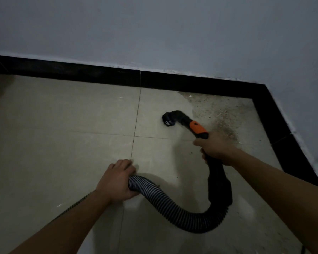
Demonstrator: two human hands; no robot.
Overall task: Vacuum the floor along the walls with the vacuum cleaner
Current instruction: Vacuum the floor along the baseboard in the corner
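The right hand is clenched round the black wand of the vacuum cleaner, just below its orange collar. The left hand grasps the ribbed hose nearer the person, and the hose sags in a loop between the two grips. Beyond the right hand the wand bends down to the nozzle, which sits low over the floor a little way out from the far edge, its mouth turned left. The light is dim, so I cannot tell whether it actually touches the tile.

To the left of the nozzle, along the black skirting at the far edge, the tiles look fairly clean, so that stretch seems done. The far right corner is another matter: a patch of grit spreads from the skirting there down along the right-hand edge, just beside the nozzle. I judge the job part-way through, with this corner and the right-hand wall's edge left.
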